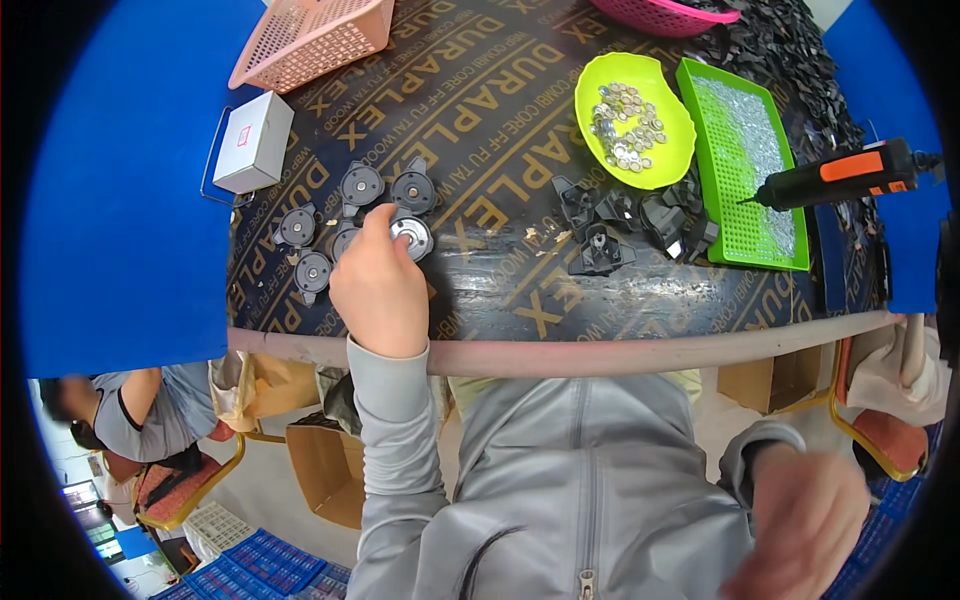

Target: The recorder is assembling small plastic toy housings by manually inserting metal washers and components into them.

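My left hand [383,285] is at the left part of the table, thumb and forefinger closed on a round black plastic part [418,240] with a silver metal centre. Around it lie several similar round black parts [361,184], some with metal centres showing; one is partly covered by the hand. My right hand [808,520] is off the table, low at the right beside my body. It is smeared by motion, so its fingers cannot be made out. Angular black plastic pieces [602,250] lie in a loose group right of the middle.
A yellow-green bowl [672,172] holds small round metal pieces. Beside it a green tray [722,225] carries many small shiny pieces, with a black and orange power screwdriver [850,175] above. A white box [255,145], pink basket [320,50] and magenta basket [670,15] stand farther off.
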Motion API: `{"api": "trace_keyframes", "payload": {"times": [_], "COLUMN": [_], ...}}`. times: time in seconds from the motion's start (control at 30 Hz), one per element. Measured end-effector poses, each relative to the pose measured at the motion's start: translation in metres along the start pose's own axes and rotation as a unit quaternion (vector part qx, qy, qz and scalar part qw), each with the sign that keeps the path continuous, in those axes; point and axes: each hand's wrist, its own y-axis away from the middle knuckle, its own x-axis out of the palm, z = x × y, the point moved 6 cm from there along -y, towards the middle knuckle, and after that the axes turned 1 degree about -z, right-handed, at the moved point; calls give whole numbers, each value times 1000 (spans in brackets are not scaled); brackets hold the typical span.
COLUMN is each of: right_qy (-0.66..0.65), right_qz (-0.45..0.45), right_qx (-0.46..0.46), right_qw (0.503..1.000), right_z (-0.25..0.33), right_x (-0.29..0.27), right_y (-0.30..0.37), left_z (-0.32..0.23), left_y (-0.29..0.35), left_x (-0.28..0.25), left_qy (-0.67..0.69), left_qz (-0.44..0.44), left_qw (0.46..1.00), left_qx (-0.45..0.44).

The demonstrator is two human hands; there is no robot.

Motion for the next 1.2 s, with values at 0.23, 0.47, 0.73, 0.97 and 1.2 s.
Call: {"api": "trace_keyframes", "payload": {"times": [0.23,0.47,0.73,0.97,1.2], "right_qy": [279,387,376,-65,-130], "right_qz": [-65,-81,59,-152,-30], "right_qx": [286,406,382,-15,172], "right_qw": [914,824,842,986,976], "right_z": [-63,-94,-136,-17,-31], "right_x": [-18,-40,-15,4,7], "right_y": [45,78,61,-8,-51], "left_z": [-47,-125,-123,-120,-118], "left_y": [6,28,41,47,50], "left_x": [-12,27,36,30,35], "left_qy": [185,183,261,385,363], "left_qz": [-82,125,160,178,171], "left_qw": [971,964,932,884,888], "left_qx": [131,147,194,195,222]}}
